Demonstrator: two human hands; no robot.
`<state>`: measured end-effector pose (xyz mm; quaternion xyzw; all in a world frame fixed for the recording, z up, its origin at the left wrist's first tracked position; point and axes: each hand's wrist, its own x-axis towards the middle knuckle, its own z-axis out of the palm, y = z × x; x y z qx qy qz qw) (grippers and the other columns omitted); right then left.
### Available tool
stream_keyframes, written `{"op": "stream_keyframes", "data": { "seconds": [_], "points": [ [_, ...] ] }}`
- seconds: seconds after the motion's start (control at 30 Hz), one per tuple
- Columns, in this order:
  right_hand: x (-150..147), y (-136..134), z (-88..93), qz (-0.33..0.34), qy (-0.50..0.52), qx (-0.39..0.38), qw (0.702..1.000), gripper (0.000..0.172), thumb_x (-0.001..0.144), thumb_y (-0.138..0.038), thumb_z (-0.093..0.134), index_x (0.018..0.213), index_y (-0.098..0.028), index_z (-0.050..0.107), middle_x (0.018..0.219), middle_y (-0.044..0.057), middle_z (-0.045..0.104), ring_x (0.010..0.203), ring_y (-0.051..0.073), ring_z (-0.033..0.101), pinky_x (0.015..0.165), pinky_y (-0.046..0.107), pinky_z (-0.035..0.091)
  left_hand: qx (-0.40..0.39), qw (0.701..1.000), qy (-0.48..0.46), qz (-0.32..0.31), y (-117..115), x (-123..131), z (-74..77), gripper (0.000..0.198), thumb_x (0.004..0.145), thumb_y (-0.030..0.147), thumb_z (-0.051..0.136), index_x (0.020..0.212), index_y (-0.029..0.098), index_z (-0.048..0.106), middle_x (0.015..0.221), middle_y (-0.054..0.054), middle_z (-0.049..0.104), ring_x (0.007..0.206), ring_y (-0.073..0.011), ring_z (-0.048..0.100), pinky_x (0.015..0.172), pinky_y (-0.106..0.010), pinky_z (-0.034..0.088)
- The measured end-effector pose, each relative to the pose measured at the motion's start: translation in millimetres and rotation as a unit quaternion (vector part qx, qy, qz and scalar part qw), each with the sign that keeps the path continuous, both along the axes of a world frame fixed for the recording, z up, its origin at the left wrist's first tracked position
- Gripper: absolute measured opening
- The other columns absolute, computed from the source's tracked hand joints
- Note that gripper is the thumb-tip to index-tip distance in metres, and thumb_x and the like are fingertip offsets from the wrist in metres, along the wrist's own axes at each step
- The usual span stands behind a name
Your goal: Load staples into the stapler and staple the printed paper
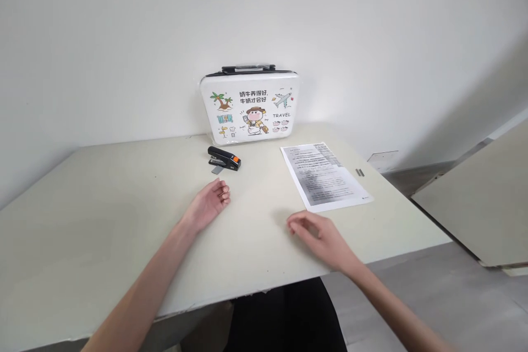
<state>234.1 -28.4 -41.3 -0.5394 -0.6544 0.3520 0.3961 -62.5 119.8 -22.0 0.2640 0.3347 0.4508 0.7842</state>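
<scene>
My left hand (209, 203) rests on the pale table (82, 220), palm turned up, fingers loosely curled and empty. A black stapler with an orange end (224, 159) lies just beyond it. My right hand (319, 237) hovers low over the table with fingers loosely bent and apart, holding nothing. A printed sheet of paper (324, 175) lies just past the right hand, towards the table's right side.
A white carry case with cartoon travel pictures and a black handle (251, 103) stands upright against the wall at the table's back. A small grey item (360, 172) lies near the right edge. A second tabletop (487, 203) stands at the right.
</scene>
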Motion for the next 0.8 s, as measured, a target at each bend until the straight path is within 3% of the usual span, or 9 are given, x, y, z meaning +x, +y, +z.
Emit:
{"op": "stream_keyframes", "data": {
  "seconds": [0.1, 0.2, 0.37, 0.57, 0.8],
  "points": [
    [-14, -9, -4.6, 0.003, 0.014, -0.03, 0.999, 0.028, 0.103, -0.046, 0.053, 0.102, -0.027, 0.073, 0.09, 0.004, 0.078, 0.086, 0.023, 0.072, 0.075, 0.034, 0.057, 0.011, 1.0, -0.017, -0.001, 1, -3, 0.4, 0.026, 0.1, 0.014, 0.059, 0.075, 0.017, 0.056, 0.066, 0.003, 0.047, 0.05, -0.0097, 0.045, 0.048, -0.022, 0.044],
    [-15, -10, -6.4, -0.023, 0.03, -0.037, 0.999, 0.03, 0.104, -0.049, 0.053, 0.102, -0.026, 0.072, 0.095, 0.005, 0.078, 0.088, 0.023, 0.073, 0.07, 0.032, 0.056, 0.021, 0.999, -0.033, 0.009, 5, -8, 0.7, 0.035, 0.102, 0.015, 0.056, 0.069, 0.019, 0.047, 0.061, 0.005, 0.039, 0.046, -0.0087, 0.037, 0.04, -0.019, 0.034],
    [-16, -10, -5.2, -0.05, 0.023, -0.053, 0.997, 0.031, 0.103, -0.052, 0.054, 0.105, -0.026, 0.072, 0.094, 0.006, 0.077, 0.085, 0.024, 0.072, 0.067, 0.032, 0.055, 0.028, 0.998, -0.052, 0.038, 9, -16, -0.4, 0.046, 0.104, 0.024, 0.058, 0.063, 0.021, 0.036, 0.056, 0.006, 0.032, 0.044, -0.0082, 0.035, 0.037, -0.018, 0.031],
    [-17, -11, -7.3, -0.054, 0.021, -0.042, 0.997, 0.032, 0.103, -0.055, 0.054, 0.102, -0.028, 0.073, 0.09, 0.005, 0.077, 0.085, 0.025, 0.073, 0.076, 0.035, 0.058, 0.014, 0.998, -0.045, 0.03, 6, -24, 4.3, 0.042, 0.097, 0.019, 0.062, 0.064, 0.021, 0.036, 0.056, 0.007, 0.034, 0.039, -0.0061, 0.028, 0.031, -0.017, 0.022],
    [-19, -13, -6.1, -0.062, 0.025, -0.058, 0.996, 0.033, 0.102, -0.056, 0.055, 0.1, -0.029, 0.073, 0.09, 0.006, 0.076, 0.088, 0.027, 0.074, 0.069, 0.034, 0.059, 0.028, 0.998, -0.033, 0.055, 5, -30, 7.9, 0.034, 0.089, 0.015, 0.064, 0.067, 0.021, 0.039, 0.059, 0.007, 0.036, 0.041, -0.0061, 0.03, 0.032, -0.015, 0.025]
  ]
}}
